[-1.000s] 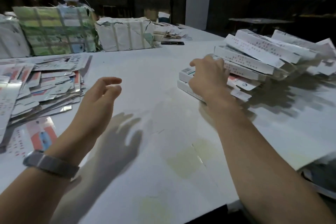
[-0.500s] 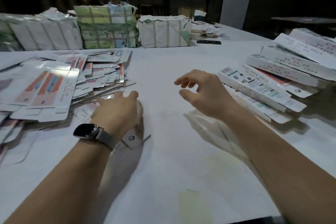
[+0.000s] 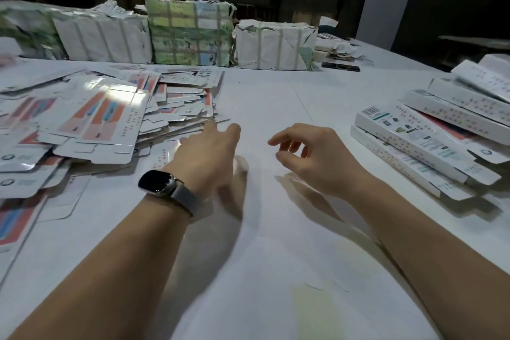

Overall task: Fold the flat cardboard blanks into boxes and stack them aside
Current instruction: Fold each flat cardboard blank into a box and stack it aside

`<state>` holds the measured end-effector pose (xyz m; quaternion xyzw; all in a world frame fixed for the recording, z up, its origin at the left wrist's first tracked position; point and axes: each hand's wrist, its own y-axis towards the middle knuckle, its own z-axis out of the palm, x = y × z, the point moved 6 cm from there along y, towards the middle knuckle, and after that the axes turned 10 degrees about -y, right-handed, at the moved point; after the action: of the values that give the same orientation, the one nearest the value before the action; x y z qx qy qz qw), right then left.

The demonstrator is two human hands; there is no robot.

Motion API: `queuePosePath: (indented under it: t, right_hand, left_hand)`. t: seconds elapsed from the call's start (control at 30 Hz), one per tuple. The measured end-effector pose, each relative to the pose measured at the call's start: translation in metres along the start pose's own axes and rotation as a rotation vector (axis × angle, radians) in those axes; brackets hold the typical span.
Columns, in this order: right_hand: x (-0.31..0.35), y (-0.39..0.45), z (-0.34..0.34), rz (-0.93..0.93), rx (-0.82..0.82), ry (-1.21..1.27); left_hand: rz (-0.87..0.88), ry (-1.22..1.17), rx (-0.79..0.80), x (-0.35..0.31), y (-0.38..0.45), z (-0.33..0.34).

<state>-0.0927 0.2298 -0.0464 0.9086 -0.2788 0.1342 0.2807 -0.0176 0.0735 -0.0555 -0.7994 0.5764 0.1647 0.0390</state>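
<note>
Our left hand has swung from mid-air to the flat blanks at frame left, fingers spread; our right hand, loosely curled and empty, has left the folded boxes: next blank coming.

Both forearms are bare to the frame's lower edge, with no sleeves showing. The left wrist carries a smartwatch with a dark, rounded-rectangular face in a silver case, on a grey woven-mesh band.
</note>
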Motion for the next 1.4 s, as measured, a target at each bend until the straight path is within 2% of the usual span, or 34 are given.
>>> queuePosePath:
  t: [0.17,0.3,0.37,0.43,0.53,0.6,0.7,0.8,0.87,0.93,1.0,1.1,1.17,1.3,1.4]
  right_hand:
    - [-0.001,0.001,0.002,-0.003,-0.001,0.002]
    - [0.001,0.001,0.003,-0.017,-0.006,0.005]
    - [0.003,0.001,0.002,-0.042,-0.002,-0.016]
    - [0.006,0.001,-0.001,-0.072,-0.015,-0.046]
    - [-0.002,0.004,-0.012,-0.014,-0.117,-0.061]
    - [-0.011,0.006,-0.021,0.071,-0.199,-0.061]
    - [-0.016,0.003,-0.029,0.135,-0.315,0.008]
    - [-0.017,0.000,-0.034,0.161,-0.409,0.185]
    - [-0.016,0.001,-0.036,0.174,-0.408,0.318]
    - [-0.014,0.002,-0.037,0.164,-0.376,0.432]
    - [-0.009,0.004,-0.036,0.142,-0.309,0.568]
    - [0.001,0.004,-0.029,0.089,-0.200,0.704]
    - [0.002,0.004,-0.025,0.073,-0.173,0.720]
    - [-0.006,0.005,-0.017,0.116,-0.098,0.622]
    - [-0.014,0.006,-0.028,0.164,-0.217,0.463]
  left_hand:
    - [0.069,0.001,-0.032,-0.007,-0.002,-0.014]
    - [0.151,0.006,0.032,-0.022,-0.010,-0.018]
    - [0.225,0.001,0.076,-0.040,-0.017,-0.011]
    - [0.343,-0.002,0.044,-0.057,-0.023,-0.006]
    - [0.452,-0.052,-0.095,-0.065,-0.022,-0.013]
    - [0.405,-0.073,-0.184,-0.057,-0.016,-0.020]
    - [0.323,-0.113,-0.404,-0.050,-0.013,-0.035]
    - [0.436,-0.367,-0.730,-0.049,-0.025,-0.067]
    - [0.524,-0.718,-0.831,-0.041,-0.028,-0.085]
    - [0.510,-1.191,-0.724,-0.030,-0.019,-0.086]
    - [0.383,-1.522,-0.557,-0.026,-0.008,-0.070]
    - [0.195,-1.619,-0.355,-0.033,0.002,-0.039]
    - [0.140,-1.633,-0.277,-0.037,0.006,-0.023]
    - [0.163,-1.688,-0.107,-0.046,0.006,-0.008]
    - [0.199,-1.739,0.056,-0.057,0.004,-0.003]
